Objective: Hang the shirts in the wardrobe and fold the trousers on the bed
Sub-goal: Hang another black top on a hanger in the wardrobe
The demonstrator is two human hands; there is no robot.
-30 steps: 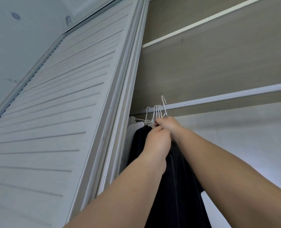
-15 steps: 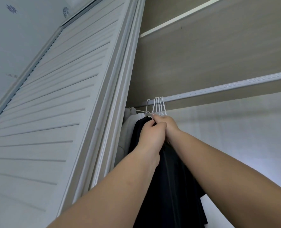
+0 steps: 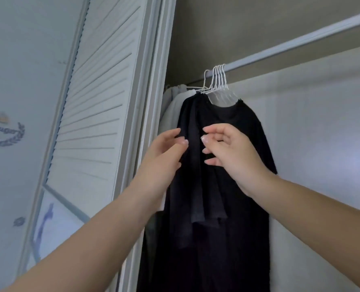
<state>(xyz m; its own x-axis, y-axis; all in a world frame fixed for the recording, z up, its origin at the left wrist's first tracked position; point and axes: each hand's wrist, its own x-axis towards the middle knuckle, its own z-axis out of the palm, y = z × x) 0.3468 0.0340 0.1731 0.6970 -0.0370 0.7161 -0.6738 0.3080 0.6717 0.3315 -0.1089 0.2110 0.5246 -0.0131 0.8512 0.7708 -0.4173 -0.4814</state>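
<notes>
Fingers of both hands were loose and spread, holding nothing. The left hand (image 3: 164, 152) hovered at the left edge of the black shirts (image 3: 221, 165), its fingertips (image 3: 184, 141) just at the dark cloth; whether they actually touched it could not be told. The right hand (image 3: 229, 152) hung in front of the same garments, fingers apart and slightly bent, thumb forward, clamped on nothing.

The shirts hung inside the wardrobe from a bunch of white wire hangers (image 3: 217, 81), their hooks packed close together over the rail (image 3: 301, 41) near its left end. The front black shirt faced the camera with its collar seated on its hanger, and more dark cloth draped in folds beside it. A pale grey or white garment (image 3: 175, 106) hung further left, partly tucked behind the louvred door (image 3: 95, 91).

Judging from this, the hanging part of the job looked well advanced: several shirts were already on the rail, and the hands seemed to be straightening or checking how the cloth fell, not gripping a hanger. Whether any shirts remained to be hung could not be seen. Neither the bed nor the trousers were in view, so the folding half could not be judged and presumably remained to be done.
</notes>
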